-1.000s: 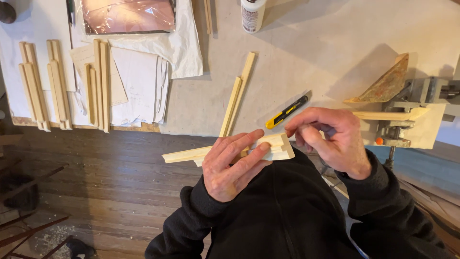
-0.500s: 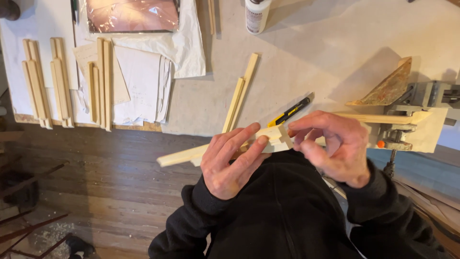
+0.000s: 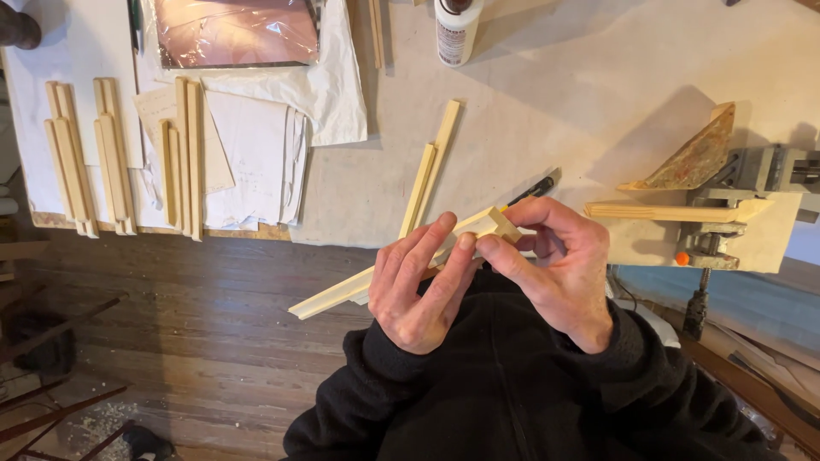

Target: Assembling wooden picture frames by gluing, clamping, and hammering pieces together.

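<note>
**Mitred strip held at chest height, cut end under inspection**

Held off the bench [image 3: 530, 102], above its near edge and in front of the chest: a long pale wooden moulding strip with a mitred end [image 3: 401, 271]. Left hand [image 3: 420, 286] wrapped over the middle of the strip, fingers laid along the top face, grip closed on the wood. Right hand [image 3: 559, 260] pinching the cut end between thumb and forefinger, grip likewise closed on the strip. Partly hidden behind the right hand: a black and yellow utility knife [image 3: 534, 188], lying on the bench.

Long axis running diagonally, from low at the person's left to high at the right. Mitred end pointing up and right, toward a grey metal clamp holding a pale wood piece [image 3: 726, 209]; plain end pointing down-left, out over the dark plank floor [image 3: 171, 341].

Judged good practice for this step: keep the left hand as the steady support, let only the right fingertips work the cut face, keep fingers clear of the sharp corner, avoid levering on the thin tip.

Also on the bench: two loose pale wooden strips lying side by side [image 3: 431, 162], a white glue bottle [image 3: 457, 30], rows of short pale strips on white paper [image 3: 120, 154].
</note>
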